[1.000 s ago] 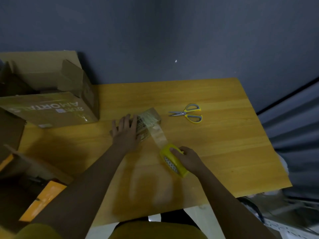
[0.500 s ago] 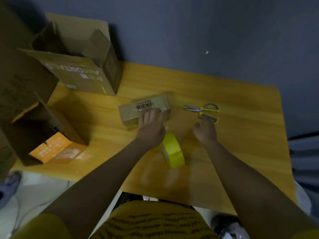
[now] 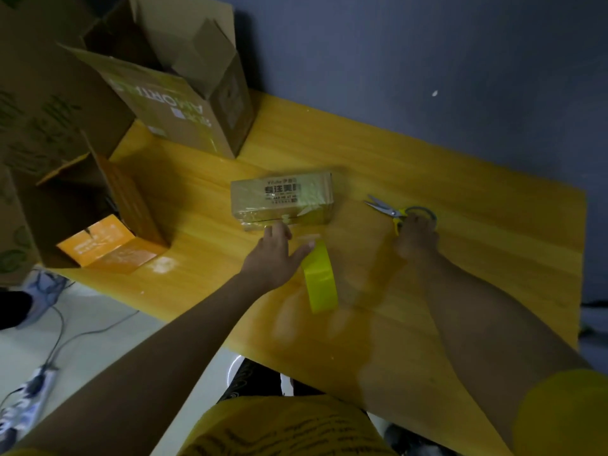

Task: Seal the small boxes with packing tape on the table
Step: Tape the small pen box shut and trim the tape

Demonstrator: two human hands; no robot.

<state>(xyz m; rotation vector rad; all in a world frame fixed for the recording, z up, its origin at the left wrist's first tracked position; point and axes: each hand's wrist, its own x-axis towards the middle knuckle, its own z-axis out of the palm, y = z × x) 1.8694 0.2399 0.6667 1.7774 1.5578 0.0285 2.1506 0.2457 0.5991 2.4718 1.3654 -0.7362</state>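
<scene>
- Our right hand (image 3: 415, 239), right of centre in the frame, has its fingers curled onto the yellow handles of the scissors (image 3: 396, 212); the blades point left toward the small box.
- Our left hand (image 3: 273, 255) is spread flat at centre frame, its fingertips at the near edge of the small cardboard box (image 3: 282, 199) and its thumb reaching out to the yellow tape roll (image 3: 319, 278).
- The tape roll stands on edge on the wooden table (image 3: 460, 199), just below the box, with a strip of clear tape running up to it.
- The small box lies flat at centre frame, with printed text on top and clear tape across it.
- At the upper left of the frame stands a large open carton (image 3: 184, 93); below it, at the left edge, is an open orange box (image 3: 108, 248).
</scene>
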